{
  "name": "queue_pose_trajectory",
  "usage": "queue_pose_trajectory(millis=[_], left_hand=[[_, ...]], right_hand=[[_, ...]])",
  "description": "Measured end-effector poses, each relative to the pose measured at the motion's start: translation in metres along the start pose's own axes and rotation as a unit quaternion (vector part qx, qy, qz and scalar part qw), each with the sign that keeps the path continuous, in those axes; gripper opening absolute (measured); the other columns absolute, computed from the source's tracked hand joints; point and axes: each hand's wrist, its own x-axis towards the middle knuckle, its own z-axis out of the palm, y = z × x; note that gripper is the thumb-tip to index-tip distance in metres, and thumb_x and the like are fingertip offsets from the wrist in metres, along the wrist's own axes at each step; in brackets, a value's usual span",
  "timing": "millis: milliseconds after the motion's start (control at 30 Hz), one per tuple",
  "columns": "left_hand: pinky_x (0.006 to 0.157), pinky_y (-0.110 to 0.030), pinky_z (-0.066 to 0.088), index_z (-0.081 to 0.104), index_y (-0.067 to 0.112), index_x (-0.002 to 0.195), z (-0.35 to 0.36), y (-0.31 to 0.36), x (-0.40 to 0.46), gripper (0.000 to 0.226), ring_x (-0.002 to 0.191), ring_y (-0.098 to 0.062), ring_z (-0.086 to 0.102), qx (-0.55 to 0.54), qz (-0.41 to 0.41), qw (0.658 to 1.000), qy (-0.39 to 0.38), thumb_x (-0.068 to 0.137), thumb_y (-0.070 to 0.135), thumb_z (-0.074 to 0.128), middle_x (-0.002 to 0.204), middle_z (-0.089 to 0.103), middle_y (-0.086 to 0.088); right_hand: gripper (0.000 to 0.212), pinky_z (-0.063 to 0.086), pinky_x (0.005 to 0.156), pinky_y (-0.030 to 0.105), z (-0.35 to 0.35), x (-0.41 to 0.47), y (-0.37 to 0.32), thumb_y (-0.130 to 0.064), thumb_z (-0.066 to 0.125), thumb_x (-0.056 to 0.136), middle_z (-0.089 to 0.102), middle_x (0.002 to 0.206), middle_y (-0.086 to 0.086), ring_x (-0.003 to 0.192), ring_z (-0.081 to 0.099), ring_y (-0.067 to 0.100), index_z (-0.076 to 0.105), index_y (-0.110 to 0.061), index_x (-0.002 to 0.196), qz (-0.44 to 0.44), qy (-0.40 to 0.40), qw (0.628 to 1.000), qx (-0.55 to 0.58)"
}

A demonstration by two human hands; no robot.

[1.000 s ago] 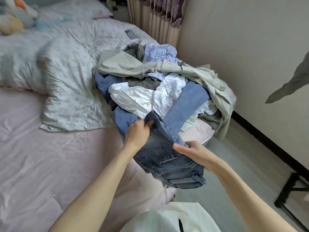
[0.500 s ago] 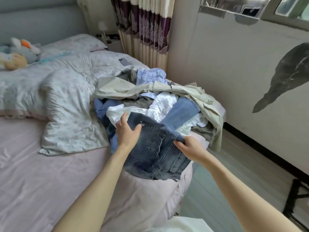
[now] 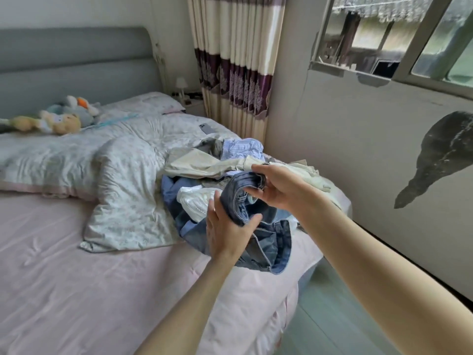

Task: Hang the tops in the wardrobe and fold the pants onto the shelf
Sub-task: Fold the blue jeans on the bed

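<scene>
Holding a pair of dark blue jeans [image 3: 256, 226] up w/ both hands, just above the clothes pile [image 3: 230, 170] at the foot corner of the bed [image 3: 89, 290]. The right hand [image 3: 279, 187] is pinching the folded waistband edge betw. thumb and curled fingers, at the top of the garment. The left hand [image 3: 227, 229] is lying lower, palm against the denim, fingers fairly straight and thumb pressing the cloth from the near side; whether it is actually gripping or only steadying, can't tell for sure. The rest of the jeans is hanging down in a loose bundle, w/ the bottom part sagging onto the pink sheet near the mattress corner.

Behind the hands the pile is spreading across the bed corner: a beige garment [image 3: 204, 162] is draping over the top, a light blue striped shirt [image 3: 240, 148] is sitting at the far side, a white piece [image 3: 197, 201] is showing just left of the jeans, and another blue item [image 3: 170, 190] is peeking out at the pile's left edge. A floral quilt [image 3: 122, 180] is lying bunched just beside the pile, to its left. Stuffed toys [image 3: 61, 119] are resting near the grey headboard [image 3: 76, 60], well apart from the clothes. A phone [image 3: 206, 128] is lying on the quilt beyond the pile. A striped curtain [image 3: 238, 67] is hanging by the window [image 3: 384, 42] on the right wall.
</scene>
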Motion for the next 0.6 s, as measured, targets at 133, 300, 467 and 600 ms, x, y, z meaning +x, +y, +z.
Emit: queue_pose_trajectory(millis=[133, 300, 467, 600], left_hand=[[0.099, -0.043, 0.036, 0.032, 0.021, 0.141, -0.011, 0.009, -0.01, 0.062, 0.13, -0.03, 0.036, 0.025, -0.071, 0.994, 0.076, 0.084, 0.019, 0.055, 0.143, 0.034, -0.008], [0.084, -0.04, 0.048, 0.062, 0.017, 0.103, -0.027, 0.015, -0.049, 0.02, 0.099, -0.033, 0.058, 0.108, -0.099, 0.988, 0.05, 0.088, 0.026, 0.052, 0.106, 0.063, -0.008], [0.071, -0.032, 0.044, 0.06, 0.017, 0.105, -0.019, 0.003, -0.132, 0.02, 0.093, -0.033, 0.059, 0.163, -0.133, 0.977, 0.031, 0.09, 0.015, 0.048, 0.102, 0.066, -0.011], [0.071, -0.031, 0.04, 0.06, 0.018, 0.106, -0.026, -0.019, -0.221, 0.032, 0.093, -0.035, 0.059, 0.179, -0.153, 0.971, 0.032, 0.086, 0.003, 0.04, 0.101, 0.066, -0.015]], right_hand=[[0.011, 0.055, 0.045, 0.026, -0.012, -0.022, -0.007, -0.009, 0.045, 0.097, 0.057, 0.087, 0.013, 0.072, 0.062, 0.02, 0.046, -0.004, 0.107, -0.009, 0.008, 0.999, 0.036], [0.009, 0.054, 0.047, 0.026, -0.058, -0.078, -0.004, -0.005, 0.042, 0.096, 0.057, 0.082, 0.013, 0.073, 0.058, 0.021, 0.048, -0.003, 0.091, -0.025, 0.029, 0.998, 0.057], [0.014, 0.052, 0.048, 0.021, -0.123, -0.14, 0.023, -0.001, 0.04, 0.094, 0.056, 0.072, 0.011, 0.064, 0.057, 0.017, 0.05, -0.004, 0.084, -0.058, 0.038, 0.994, 0.079], [0.008, 0.047, 0.044, 0.024, -0.191, -0.187, 0.078, 0.0, 0.044, 0.092, 0.053, 0.078, 0.012, 0.063, 0.054, 0.018, 0.045, -0.006, 0.097, -0.029, 0.1, 0.994, -0.016]])
